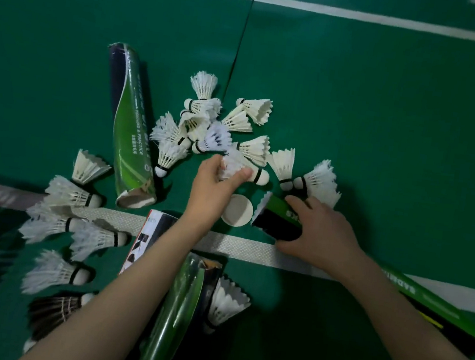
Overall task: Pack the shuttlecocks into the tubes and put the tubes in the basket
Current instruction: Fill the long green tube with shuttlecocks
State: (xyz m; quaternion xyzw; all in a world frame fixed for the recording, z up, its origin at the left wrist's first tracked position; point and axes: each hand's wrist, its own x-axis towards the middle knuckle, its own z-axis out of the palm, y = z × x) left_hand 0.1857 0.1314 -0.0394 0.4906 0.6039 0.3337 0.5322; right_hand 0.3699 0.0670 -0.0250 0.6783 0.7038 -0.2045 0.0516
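— Why is the right hand (320, 235) lying flat on that tube (277, 220)?

— It looks like bracing. The hand is wrapped over the dark-and-green tube near its open mouth and presses it onto the floor (386, 123), right at the white court line (240, 247), with the mouth turned toward the pile. A tube held that way won't roll, I'd judge, and the opening faces where the next shuttlecock comes from.

— And the left hand (214, 186)?

— Clenched around the feathers of one shuttlecock (243, 170), cork end pointing right, toward the tube. It is just above the tube's mouth, so I take the step in hand to be feeding it in cork first.

— What is the pale disc between the hands?

— Probably the tube's cap (238, 210), lying on the floor just beside the open mouth, handy for closing later.

— Where are the rest?

— The main heap of shuttlecocks (203, 128) lies just beyond the hands. Another scatter (67, 218) lies along the court line to the left. A second tube (131, 125) lies empty-looking beside the heap, and a third (174, 315) lies between the forearms, near the bottom edge of the view.

— The basket?

— I can't make one out for certain; something red and dark sits at the left edge, too blurred to name. The job seems early, with most shuttlecocks loose.
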